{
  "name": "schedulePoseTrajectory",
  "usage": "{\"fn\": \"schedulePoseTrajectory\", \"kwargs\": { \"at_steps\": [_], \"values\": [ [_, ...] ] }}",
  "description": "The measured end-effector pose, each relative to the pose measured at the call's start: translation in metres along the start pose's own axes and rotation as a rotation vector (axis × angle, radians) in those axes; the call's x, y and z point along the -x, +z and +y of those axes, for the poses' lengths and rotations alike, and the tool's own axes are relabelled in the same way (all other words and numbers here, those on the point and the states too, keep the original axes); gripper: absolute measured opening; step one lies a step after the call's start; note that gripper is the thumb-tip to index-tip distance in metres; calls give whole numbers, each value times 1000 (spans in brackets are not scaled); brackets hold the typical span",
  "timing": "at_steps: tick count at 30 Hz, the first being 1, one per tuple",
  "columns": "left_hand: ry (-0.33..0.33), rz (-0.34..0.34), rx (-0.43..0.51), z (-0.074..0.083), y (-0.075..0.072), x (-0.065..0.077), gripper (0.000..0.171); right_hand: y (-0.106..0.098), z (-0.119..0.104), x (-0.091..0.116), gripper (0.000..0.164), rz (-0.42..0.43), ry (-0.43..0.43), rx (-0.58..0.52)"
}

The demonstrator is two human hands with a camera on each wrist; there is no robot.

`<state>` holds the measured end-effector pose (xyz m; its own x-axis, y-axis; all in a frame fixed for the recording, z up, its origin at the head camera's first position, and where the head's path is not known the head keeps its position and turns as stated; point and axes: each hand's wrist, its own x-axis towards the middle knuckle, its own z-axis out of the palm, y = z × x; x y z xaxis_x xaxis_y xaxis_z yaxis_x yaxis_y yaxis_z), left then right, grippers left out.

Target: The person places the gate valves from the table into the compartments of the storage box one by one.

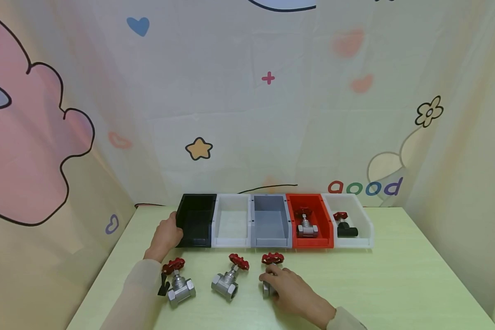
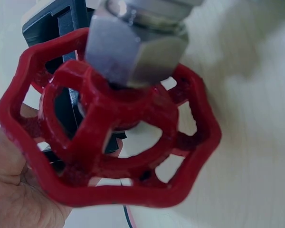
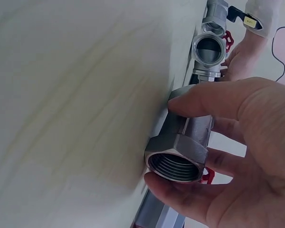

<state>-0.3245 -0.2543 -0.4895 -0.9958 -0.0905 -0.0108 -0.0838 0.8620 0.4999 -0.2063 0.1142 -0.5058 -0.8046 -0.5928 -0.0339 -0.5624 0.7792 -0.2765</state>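
My left hand [image 1: 163, 236] grips the left wall of a black bin [image 1: 195, 224] at the end of a row of joined bins. In the left wrist view the red handwheel [image 2: 99, 190] of a valve fills the front and hides part of that hand. My right hand [image 1: 293, 291] holds a silver gate valve [image 3: 178, 149] by its body, thumb on one side and fingers on the other; its red handwheel [image 1: 272, 258] points toward the bins. Two more silver gate valves with red handwheels, a middle valve [image 1: 226, 283] and a left valve [image 1: 181, 289], lie on the table.
Right of the black bin stand a white bin [image 1: 232, 243], a grey-blue bin [image 1: 271, 241], a red bin [image 1: 313, 243] with a silver valve [image 1: 306, 228], and another white bin [image 1: 365, 229] with a black, red-handled valve [image 1: 347, 230]. A black lever [image 1: 163, 285] shows beside the left valve.
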Motion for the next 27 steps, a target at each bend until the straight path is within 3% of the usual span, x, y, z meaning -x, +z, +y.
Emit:
{"fn": "schedulePoseTrajectory", "kwargs": {
  "at_steps": [17,27],
  "values": [
    [-1,1,11,-3,1,-2,66,1,7,0,47,20,-53,2],
    [1,3,1,-3,2,-3,65,-2,4,2,48,0,-42,-1]
  ]
}}
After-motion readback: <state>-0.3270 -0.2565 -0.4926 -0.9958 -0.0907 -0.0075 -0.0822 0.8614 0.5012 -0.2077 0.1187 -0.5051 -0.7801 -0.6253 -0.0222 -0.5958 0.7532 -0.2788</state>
